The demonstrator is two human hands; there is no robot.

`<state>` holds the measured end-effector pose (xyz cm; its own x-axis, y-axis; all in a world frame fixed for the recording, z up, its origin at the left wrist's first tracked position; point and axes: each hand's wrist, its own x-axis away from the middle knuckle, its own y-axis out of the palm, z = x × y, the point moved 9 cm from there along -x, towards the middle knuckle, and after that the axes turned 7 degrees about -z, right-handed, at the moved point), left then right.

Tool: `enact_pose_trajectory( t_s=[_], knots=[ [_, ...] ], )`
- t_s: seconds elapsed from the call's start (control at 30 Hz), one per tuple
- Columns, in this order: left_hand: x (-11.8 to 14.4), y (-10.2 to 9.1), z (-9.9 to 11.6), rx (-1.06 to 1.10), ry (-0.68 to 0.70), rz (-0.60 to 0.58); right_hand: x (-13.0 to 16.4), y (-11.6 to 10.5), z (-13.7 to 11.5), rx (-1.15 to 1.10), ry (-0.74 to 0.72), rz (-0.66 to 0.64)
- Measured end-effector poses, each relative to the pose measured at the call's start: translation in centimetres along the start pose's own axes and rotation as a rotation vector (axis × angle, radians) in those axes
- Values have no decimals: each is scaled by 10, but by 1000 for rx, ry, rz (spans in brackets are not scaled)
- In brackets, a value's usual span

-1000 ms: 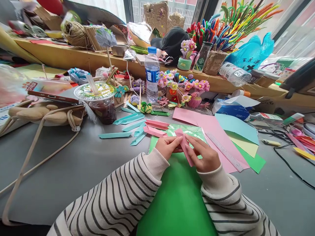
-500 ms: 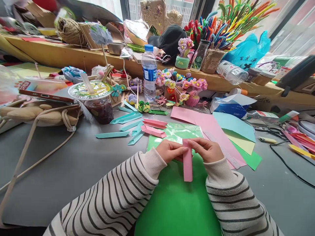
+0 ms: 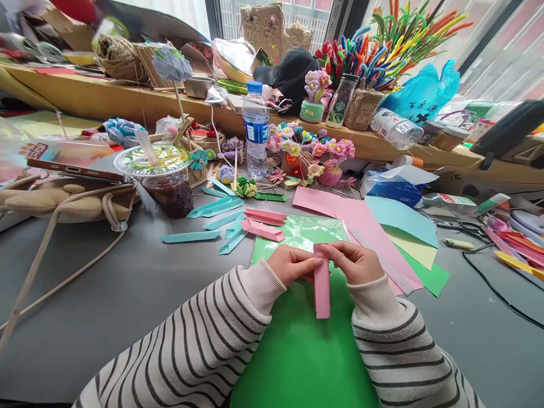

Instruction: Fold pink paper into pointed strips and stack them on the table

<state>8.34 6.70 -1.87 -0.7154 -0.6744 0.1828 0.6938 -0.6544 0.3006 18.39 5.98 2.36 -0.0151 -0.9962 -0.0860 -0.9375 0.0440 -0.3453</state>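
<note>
A grey table stands below a window, with a cluttered wooden ledge along its far edge. Both hands are closed on 1 pink paper strip: the left hand and right hand pinch its top end, so it hangs over a green sheet. Folded paper strips and a water bottle lie beyond.

Blue plastic bag: Chinese characters "百果", black X mark. Other labels too small to read.
</note>
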Motion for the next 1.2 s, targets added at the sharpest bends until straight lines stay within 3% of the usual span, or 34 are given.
enact_pose_trajectory(
  t_s=[0.2,0.37,0.6,0.8,1.2],
  knots=[
    [0,-6,1,27,13,69,4,-6,1,-53,-7,128],
    [-1,-7,0,27,27,82,4,-6,1,-53,6,136],
    [0,-12,7,-11,88,152,1,1,10,-134,57,78],
    [4,-22,14,24,123,255,0,20,20,-159,181,-122],
    [2,-25,11,44,111,272,1,15,20,-107,170,-34]
  ],
)
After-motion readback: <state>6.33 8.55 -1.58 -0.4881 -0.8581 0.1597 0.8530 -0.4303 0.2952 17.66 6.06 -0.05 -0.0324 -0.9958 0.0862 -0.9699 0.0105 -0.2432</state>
